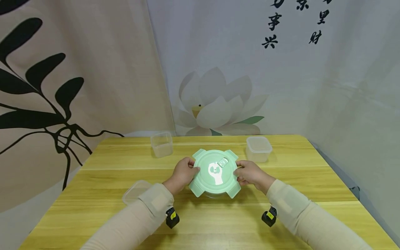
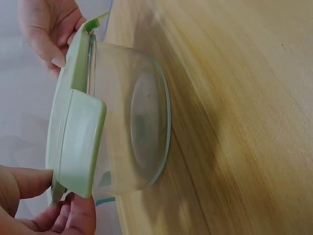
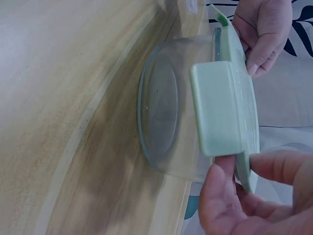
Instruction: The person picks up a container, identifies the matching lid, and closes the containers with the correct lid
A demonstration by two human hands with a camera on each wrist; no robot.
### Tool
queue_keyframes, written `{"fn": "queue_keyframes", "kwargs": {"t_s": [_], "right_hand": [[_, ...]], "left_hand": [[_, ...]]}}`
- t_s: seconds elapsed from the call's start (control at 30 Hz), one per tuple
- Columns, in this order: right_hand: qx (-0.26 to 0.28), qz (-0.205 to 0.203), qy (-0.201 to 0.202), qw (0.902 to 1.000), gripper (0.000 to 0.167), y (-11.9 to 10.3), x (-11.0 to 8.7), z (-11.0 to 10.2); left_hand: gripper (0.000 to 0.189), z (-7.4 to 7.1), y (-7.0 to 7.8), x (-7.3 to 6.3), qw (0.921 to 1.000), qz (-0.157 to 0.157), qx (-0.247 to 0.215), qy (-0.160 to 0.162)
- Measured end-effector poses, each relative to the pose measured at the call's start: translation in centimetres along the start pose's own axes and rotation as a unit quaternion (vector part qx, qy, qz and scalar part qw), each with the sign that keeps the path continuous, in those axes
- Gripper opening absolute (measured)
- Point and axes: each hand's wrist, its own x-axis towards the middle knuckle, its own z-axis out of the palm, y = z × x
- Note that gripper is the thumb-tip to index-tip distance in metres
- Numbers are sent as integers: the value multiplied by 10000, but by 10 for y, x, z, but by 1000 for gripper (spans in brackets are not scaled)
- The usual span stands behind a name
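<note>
A round mint-green lid (image 1: 215, 172) with flaps flared outward lies over a clear glass bowl (image 2: 132, 117) standing on the table. My left hand (image 1: 183, 175) pinches the lid's left edge, thumb on top and fingers underneath. On the opposite edge my right hand (image 1: 252, 174) pinches it the same way. The right wrist view shows a flap (image 3: 217, 110) sticking out past the rim, and the bowl's base rests on the wood.
On the wooden table (image 1: 218, 229), a clear open tub (image 1: 161, 145) stands back left and a lidded tub (image 1: 259, 149) back right. A loose clear lid (image 1: 136, 191) lies beside my left forearm. Printed curtains hang behind the table.
</note>
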Motion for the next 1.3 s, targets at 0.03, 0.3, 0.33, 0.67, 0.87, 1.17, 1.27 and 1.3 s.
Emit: {"fn": "queue_keyframes", "kwargs": {"t_s": [0.03,0.3,0.33,0.67,0.87,1.17,1.27,1.3], "right_hand": [[-18,-21,17,10000,46,0,0,0],[-367,-233,64,9990,41,-1,-1,1],[-407,-245,62,9989,42,-1,-1,1],[-657,-347,88,9972,42,-2,-1,2],[-710,-324,103,9969,40,0,-1,3],[-725,-321,74,9968,49,4,2,4],[-716,-317,28,9969,50,6,2,4],[-712,-320,4,9969,50,6,2,3]], "left_hand": [[8,0,0,0,10000,18,42,2],[10,1,-4,2,9988,129,469,44],[10,0,-5,2,9987,144,489,36],[10,1,-9,3,9979,263,586,-48],[9,1,-10,2,9976,292,632,-64],[11,3,-11,2,9975,244,656,-106],[14,4,-12,3,9975,239,657,-84],[15,4,-12,3,9977,221,643,-79]]}}
